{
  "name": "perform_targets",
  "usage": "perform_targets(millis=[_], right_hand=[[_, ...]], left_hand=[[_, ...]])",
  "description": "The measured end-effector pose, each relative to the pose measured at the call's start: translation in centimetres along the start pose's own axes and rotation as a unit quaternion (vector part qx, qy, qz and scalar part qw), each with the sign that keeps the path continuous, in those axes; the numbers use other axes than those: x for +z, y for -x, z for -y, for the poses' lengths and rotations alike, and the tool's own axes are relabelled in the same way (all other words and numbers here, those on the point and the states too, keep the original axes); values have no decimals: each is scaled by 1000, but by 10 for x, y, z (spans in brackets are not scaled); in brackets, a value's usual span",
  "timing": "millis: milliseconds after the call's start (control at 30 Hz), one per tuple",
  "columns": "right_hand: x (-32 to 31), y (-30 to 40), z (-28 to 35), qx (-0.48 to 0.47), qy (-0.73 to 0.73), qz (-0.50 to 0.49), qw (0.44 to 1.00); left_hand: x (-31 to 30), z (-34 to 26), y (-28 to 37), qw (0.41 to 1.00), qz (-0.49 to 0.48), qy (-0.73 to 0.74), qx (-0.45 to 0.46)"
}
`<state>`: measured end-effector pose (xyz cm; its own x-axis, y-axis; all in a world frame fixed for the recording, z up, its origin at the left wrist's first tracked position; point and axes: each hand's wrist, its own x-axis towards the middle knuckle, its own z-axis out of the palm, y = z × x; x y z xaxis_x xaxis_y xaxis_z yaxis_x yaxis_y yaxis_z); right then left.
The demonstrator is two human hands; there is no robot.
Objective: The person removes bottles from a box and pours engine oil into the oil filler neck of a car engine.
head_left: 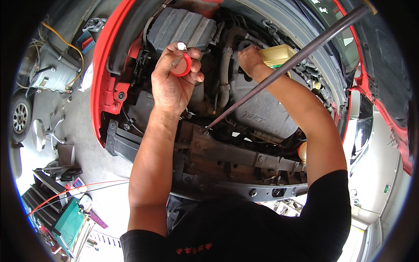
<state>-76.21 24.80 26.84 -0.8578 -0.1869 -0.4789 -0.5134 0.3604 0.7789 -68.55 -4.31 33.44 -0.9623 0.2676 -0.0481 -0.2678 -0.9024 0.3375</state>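
My left hand point(175, 73), raised over the engine bay, holds a round red plastic cap point(181, 65) with its pale inner side showing. A small white piece point(182, 46) sits between the fingertips of the same hand. My right hand point(250, 61) reaches in beside the grey plastic engine cover point(258, 98), its fingers curled and partly hidden. Against that hand and wrist is a gold-coloured plastic bottle point(277, 55) with some green on it. Whether the hand grips something, I cannot tell.
A dark hood prop rod point(258, 88) slants across the bay, over my right forearm. The ribbed grey box point(181, 28) and a thick hose point(225, 72) lie near the hands. The front crossmember point(229, 157) runs before me. A wheel point(20, 118) and stool point(39, 134) stand left.
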Motion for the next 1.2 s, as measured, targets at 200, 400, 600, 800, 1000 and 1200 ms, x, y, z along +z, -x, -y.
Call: perform_targets(millis=[200,400,600,800,1000,1200], right_hand=[[-7,12,-7,5,4,-12,1000],[-10,28,-13,34,17,-80,996],[-14,30,-17,45,40,-107,992],[-20,28,-15,20,49,-16,998],[-16,29,-24,5,13,20,1000],[-22,42,-34,37,30,-23,999]], left_hand=[[-2,2,-1,1000,-12,-22,6],[-2,2,-1,999,-8,-36,13],[2,2,-1,998,-15,-58,9],[1,2,1,998,5,-65,15],[0,2,2,996,24,-81,22],[3,0,3,996,38,-79,16]])
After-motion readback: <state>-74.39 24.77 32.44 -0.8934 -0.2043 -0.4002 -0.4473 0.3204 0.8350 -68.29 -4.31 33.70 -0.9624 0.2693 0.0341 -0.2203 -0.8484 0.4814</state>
